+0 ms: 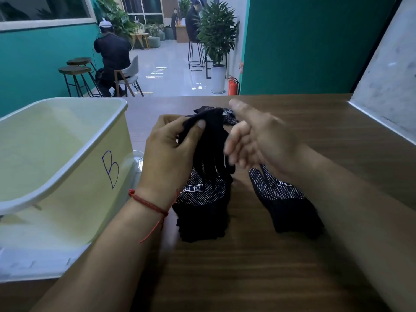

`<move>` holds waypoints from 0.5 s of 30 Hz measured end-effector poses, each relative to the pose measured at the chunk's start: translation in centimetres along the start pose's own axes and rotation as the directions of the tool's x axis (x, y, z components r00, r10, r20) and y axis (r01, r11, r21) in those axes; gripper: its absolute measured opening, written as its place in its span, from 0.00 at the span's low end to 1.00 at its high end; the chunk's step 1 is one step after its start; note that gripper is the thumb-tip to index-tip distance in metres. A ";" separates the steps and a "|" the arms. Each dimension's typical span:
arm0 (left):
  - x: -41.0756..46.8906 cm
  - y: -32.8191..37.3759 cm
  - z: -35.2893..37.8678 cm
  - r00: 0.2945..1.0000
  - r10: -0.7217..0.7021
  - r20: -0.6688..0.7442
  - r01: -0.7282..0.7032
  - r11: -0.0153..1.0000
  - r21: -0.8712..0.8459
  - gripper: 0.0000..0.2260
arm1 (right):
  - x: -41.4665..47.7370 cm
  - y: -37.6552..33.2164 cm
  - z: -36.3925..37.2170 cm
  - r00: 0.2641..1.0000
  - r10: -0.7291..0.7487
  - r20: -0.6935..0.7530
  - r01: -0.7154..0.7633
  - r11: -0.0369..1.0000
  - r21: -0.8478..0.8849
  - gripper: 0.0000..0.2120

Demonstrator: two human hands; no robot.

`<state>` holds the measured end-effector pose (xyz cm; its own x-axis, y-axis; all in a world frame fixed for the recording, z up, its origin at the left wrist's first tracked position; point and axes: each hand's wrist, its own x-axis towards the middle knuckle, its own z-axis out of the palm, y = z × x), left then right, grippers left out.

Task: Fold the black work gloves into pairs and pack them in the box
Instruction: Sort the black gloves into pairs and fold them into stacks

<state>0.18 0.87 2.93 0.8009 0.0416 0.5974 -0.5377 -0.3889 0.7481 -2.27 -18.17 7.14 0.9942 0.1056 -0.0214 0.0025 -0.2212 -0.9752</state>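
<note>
- Head view: our left hand (167, 152) pinches a black glove (210, 140) by its upper end, thumb on top, so its fingers dangle over the glove stack (202, 208) at mid-table.
- Our right hand (258, 140) is spread and blurred just right of it, gripping nothing, probably ready to match it.
- A loose glove (283, 201) lies right; the box (90, 176) sits left, close for packing.

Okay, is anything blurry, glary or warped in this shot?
Head view: the right hand is motion-blurred; the left hand pinching the black glove is sharp; soft glare lies on the table; the wide lens bows the box rim.
</note>
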 end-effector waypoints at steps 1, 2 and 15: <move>0.0 -0.1 0.0 1.000 -0.006 0.005 0.006 1.000 -0.002 0.03 | -0.1 -0.1 0.2 0.980 0.119 0.160 -0.122 0.992 0.011 0.41; 0.1 -0.2 0.1 1.000 -0.015 0.008 0.015 1.000 -0.007 0.04 | -0.1 0.0 0.4 0.938 0.195 0.285 -0.207 0.978 0.013 0.46; -0.7 0.5 0.4 0.957 0.183 0.227 -0.193 0.981 0.025 0.05 | 3.1 3.8 -0.2 0.851 -0.135 0.508 -0.288 0.688 0.666 0.50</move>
<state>-0.57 0.25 2.76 0.7277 -0.2404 0.6424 -0.6757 -0.4123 0.6111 0.86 -18.89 3.43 0.7910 0.6119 0.0020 -0.3565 0.4634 -0.8113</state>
